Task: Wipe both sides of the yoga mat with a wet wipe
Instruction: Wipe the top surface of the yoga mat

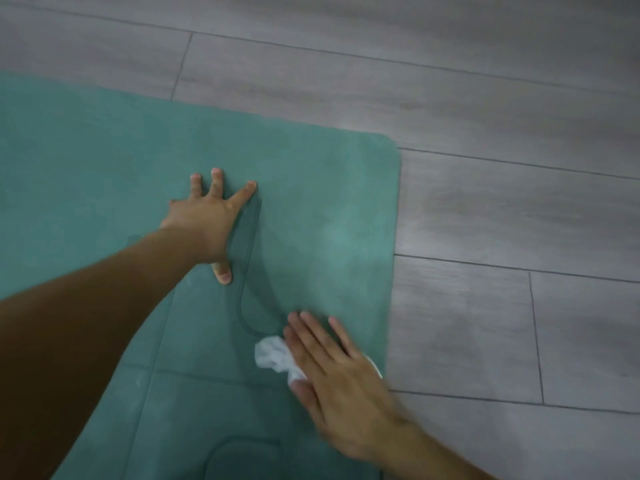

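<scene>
Teal mat (311, 188) lay under flat hands, left hand (204, 220) bracing, right hand (332, 368) pressing the wipe (273, 355); bunched, the wipe might skip patches.

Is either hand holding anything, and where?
Right hand presses the wipe flat on the mat, palm on top. Left hand holds nothing.

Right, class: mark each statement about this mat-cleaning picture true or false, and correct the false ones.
1. The left hand rests spread on the yoga mat. True.
2. The wet wipe lies under the left hand. False: it is under the right hand.
3. The mat is rolled up. False: it lies flat on the grey floor.
4. The right hand's fingers are straight. True.
</scene>
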A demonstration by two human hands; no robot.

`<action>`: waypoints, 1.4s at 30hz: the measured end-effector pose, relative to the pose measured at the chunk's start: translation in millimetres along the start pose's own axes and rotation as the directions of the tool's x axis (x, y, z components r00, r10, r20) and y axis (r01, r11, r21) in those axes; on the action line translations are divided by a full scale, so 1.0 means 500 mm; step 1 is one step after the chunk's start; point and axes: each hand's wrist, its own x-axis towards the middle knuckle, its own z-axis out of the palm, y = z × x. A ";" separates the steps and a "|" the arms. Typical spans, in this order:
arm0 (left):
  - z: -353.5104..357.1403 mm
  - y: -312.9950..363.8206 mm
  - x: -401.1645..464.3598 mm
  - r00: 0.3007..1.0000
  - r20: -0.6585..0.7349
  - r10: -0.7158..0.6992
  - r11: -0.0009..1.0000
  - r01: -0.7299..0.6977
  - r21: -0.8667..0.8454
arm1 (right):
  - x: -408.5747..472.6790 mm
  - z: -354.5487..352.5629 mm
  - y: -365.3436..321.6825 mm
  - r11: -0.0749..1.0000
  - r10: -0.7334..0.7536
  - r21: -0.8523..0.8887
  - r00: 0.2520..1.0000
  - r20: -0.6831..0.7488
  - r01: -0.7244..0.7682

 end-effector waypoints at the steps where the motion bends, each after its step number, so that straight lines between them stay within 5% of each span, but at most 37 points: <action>1: 0.002 -0.001 0.000 1.000 -0.008 0.005 1.000 -0.005 0.001 | -0.006 0.003 -0.001 1.000 0.000 -0.016 1.000 -0.008 -0.001; 4: 0.000 -0.005 -0.001 1.000 -0.016 -0.003 1.000 0.003 -0.022 | 0.090 -0.019 0.100 0.988 0.149 -0.023 0.979 -0.138 -0.154; 7: 0.004 -0.013 -0.008 1.000 -0.020 -0.003 0.998 0.002 -0.062 | 0.216 -0.071 0.248 0.888 0.454 0.021 0.871 -0.189 -0.459; 9: 0.007 -0.019 -0.014 0.999 -0.048 0.009 0.998 -0.012 -0.068 | 0.236 -0.071 0.262 0.878 0.476 0.051 0.856 -0.200 -0.476; 13: 0.011 -0.008 -0.040 0.980 -0.185 0.069 0.998 -0.070 0.004 | 0.142 -0.006 0.107 0.997 0.010 -0.069 0.994 -0.105 -0.017; 18: 0.086 -0.033 -0.125 0.872 -0.486 0.063 0.993 -0.104 -0.058 | 0.114 -0.052 0.072 0.983 -0.142 -0.119 0.990 0.022 0.143; 20: 0.132 -0.045 -0.164 0.816 -0.571 0.084 0.991 -0.127 -0.035 | 0.104 -0.108 0.100 0.926 -0.304 -0.197 0.946 0.111 0.321; 23: 0.165 -0.057 -0.207 0.877 -0.468 0.111 0.986 -0.157 -0.061 | 0.089 -0.125 0.118 0.868 -0.378 -0.239 0.891 0.250 0.435; 26: 0.176 -0.063 -0.220 0.942 -0.308 0.133 0.963 -0.196 -0.183 | 0.068 -0.067 0.078 0.939 -0.253 -0.181 0.944 0.213 0.293; 30: 0.202 -0.062 -0.215 0.915 -0.390 0.098 0.944 -0.210 -0.256 | 0.027 0.024 -0.087 0.986 0.168 0.021 0.983 -0.069 -0.167; 34: 0.222 -0.066 -0.222 0.888 -0.440 0.134 0.938 -0.256 -0.232 | 0.013 0.073 -0.236 0.986 0.162 0.052 0.979 -0.120 -0.157; 37: 0.218 -0.082 -0.222 0.913 -0.350 0.209 0.932 -0.294 -0.210 | -0.010 0.075 -0.135 0.908 0.415 0.034 0.889 -0.192 -0.417; 40: 0.222 -0.110 -0.224 0.912 -0.287 0.294 0.901 -0.364 -0.236 | -0.002 0.055 -0.070 0.670 0.740 0.143 0.640 -0.206 -0.729; 41: 0.227 -0.120 -0.225 0.902 -0.316 0.294 0.889 -0.379 -0.256 | 0.017 0.058 -0.103 0.661 0.749 0.181 0.628 -0.213 -0.728; 42: 0.237 -0.129 -0.227 0.888 -0.364 0.280 0.882 -0.388 -0.268 | 0.035 0.064 -0.157 0.743 0.669 0.189 0.709 -0.221 -0.642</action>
